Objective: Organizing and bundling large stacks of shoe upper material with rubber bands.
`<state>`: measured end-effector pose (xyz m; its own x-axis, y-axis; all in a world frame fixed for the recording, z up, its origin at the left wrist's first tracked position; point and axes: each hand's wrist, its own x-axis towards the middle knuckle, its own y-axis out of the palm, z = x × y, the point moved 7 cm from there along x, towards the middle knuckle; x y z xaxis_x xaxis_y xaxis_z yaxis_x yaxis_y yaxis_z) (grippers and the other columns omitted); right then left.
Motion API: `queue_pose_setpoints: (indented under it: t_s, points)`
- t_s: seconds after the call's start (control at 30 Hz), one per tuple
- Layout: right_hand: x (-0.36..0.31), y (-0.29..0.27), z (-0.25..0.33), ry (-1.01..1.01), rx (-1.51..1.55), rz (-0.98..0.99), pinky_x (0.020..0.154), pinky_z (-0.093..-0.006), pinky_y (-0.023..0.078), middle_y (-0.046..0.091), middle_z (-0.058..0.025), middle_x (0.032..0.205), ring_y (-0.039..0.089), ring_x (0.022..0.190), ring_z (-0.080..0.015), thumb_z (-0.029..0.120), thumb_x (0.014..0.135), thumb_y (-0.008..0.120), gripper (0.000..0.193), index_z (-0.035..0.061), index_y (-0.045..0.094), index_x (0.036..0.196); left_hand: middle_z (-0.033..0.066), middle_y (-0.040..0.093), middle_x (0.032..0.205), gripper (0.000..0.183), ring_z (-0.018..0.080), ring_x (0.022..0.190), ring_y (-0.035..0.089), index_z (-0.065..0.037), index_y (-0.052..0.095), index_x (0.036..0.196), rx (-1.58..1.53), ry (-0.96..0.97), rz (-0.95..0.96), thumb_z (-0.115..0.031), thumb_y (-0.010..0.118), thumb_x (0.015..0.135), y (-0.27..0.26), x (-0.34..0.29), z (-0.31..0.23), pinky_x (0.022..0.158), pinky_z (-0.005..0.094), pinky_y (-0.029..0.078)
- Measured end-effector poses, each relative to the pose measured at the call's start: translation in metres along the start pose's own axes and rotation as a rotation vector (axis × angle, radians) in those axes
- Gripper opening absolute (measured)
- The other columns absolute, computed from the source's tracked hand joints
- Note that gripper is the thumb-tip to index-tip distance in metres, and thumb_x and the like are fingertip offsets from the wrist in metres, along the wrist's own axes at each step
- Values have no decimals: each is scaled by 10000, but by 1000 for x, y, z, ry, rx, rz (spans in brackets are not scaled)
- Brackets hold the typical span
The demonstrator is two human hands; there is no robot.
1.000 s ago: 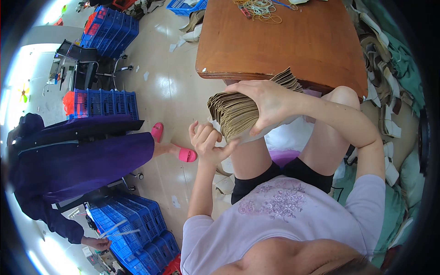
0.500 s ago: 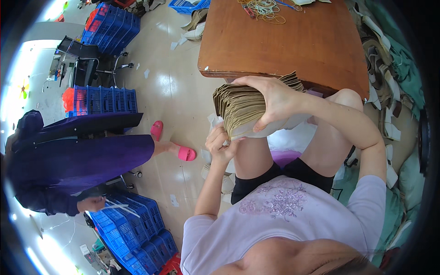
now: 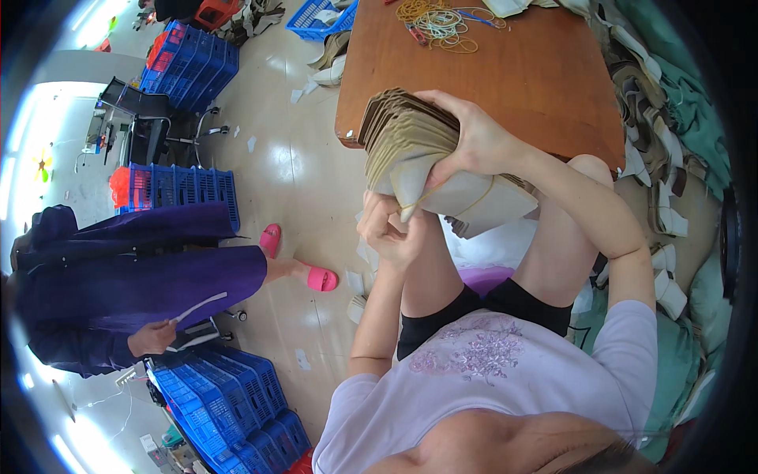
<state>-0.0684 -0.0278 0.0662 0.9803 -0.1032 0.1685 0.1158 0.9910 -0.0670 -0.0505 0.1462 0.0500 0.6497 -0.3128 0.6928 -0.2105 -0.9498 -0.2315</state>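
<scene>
Over my lap I hold a thick stack of tan and pale cut pieces, fanned out at its left end. My right hand is wrapped round the stack's upper side, its thumb pressed on the pale front face. With bent fingers my left hand pinches the lower corner of the pale front piece. A thin yellowish elastic band runs across the stack's right part. The fingers behind the stack are hidden.
Ahead stands a brown wooden table with a tangle of elastic bands. Cut pieces lie heaped at the right. At the left, a person in a purple coat holds a pale strip, near stacked blue crates.
The stack has been tilted so its pale front face and band show more, and its left end fans wider. The person at the left has shifted the hand holding the strip.
</scene>
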Motion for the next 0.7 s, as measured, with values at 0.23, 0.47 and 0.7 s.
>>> queue_pose_setpoints:
  t_s: [0.23,0.47,0.7]
  points:
    - [5,-30,10,-27,61,-189,896,-285,405,553,-109,1097,523,1022,-172,71,506,793,803,-24,427,1214,62,465,579,244,179,572,460,-4,414,563,113,80,117,36,641,643,27,8,-11,554,263,356]
    - [0,-55,15,72,179,-347,931,-299,366,510,-141,1158,489,1075,-207,112,523,779,868,-35,367,1274,86,524,670,261,209,690,530,-14,453,596,112,31,316,3,707,654,51,-15,-3,598,292,412]
    - [-1,-63,17,98,224,-334,933,-294,359,500,-149,1160,484,1075,-221,156,538,763,880,-34,347,1290,78,532,728,237,235,747,543,-33,481,643,63,211,204,35,706,614,59,-21,-21,640,325,414]
